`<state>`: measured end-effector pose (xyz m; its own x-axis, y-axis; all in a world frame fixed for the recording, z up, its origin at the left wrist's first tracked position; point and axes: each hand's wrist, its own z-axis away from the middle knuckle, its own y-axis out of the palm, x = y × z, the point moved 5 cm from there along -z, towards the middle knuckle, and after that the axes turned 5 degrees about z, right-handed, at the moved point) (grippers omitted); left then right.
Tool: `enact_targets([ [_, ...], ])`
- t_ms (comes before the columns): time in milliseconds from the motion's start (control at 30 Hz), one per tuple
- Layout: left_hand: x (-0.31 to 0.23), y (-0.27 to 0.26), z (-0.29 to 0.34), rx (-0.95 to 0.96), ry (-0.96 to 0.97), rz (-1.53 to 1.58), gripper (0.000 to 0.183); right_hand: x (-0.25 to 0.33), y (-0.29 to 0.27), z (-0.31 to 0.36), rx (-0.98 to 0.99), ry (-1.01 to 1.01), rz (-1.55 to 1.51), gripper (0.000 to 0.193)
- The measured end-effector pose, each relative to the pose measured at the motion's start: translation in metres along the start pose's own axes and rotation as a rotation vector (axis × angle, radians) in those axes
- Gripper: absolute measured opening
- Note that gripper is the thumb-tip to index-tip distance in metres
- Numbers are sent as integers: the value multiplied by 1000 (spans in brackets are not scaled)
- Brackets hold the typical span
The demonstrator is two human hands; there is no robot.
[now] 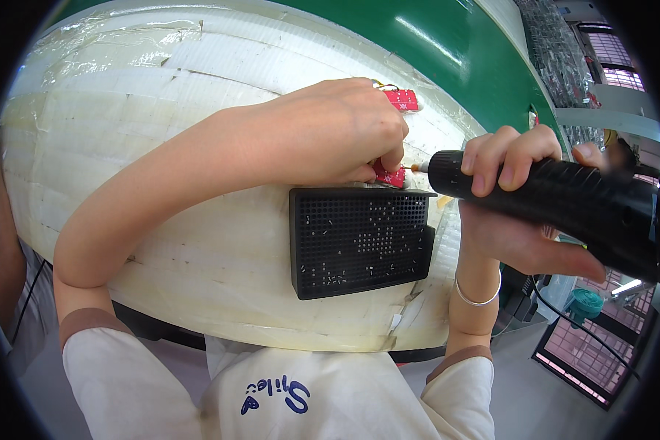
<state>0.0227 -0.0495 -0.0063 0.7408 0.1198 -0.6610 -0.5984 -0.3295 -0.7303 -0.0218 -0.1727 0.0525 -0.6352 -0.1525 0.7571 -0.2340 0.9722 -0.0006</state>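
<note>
My right hand [517, 172] is wrapped round a black electric screwdriver [565, 191], held nearly level with its bit pointing left. The bit's tip meets a small red part [390, 176], which my left hand [352, 128] pinches between bent fingers. Part of that piece is hidden by the fingers. A second red piece [402, 100] with thin wires lies just beyond my left knuckles. Close below both hands sits a black perforated screw tray [363, 242], its holes holding many small silvery screws, some upright and some lying loose.
The worktable [198, 220] is covered in pale, taped sheeting. A green surface [418, 37] runs along its far side. A black cable [587, 330] hangs at the right, near a teal fan [587, 303]. Another person's arm [6, 235] shows at the left edge.
</note>
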Motion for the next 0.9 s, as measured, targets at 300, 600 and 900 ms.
enact_targets([
  [300,2,3,0,-9,-7,63,11,-2,3,1,26,-15,-8,92],
  [600,4,-36,20,181,-171,-95,21,21,30,7,82,-7,-41,89],
  [900,13,-12,-2,-209,-32,-93,26,9,30,11,42,56,-50,90],
])
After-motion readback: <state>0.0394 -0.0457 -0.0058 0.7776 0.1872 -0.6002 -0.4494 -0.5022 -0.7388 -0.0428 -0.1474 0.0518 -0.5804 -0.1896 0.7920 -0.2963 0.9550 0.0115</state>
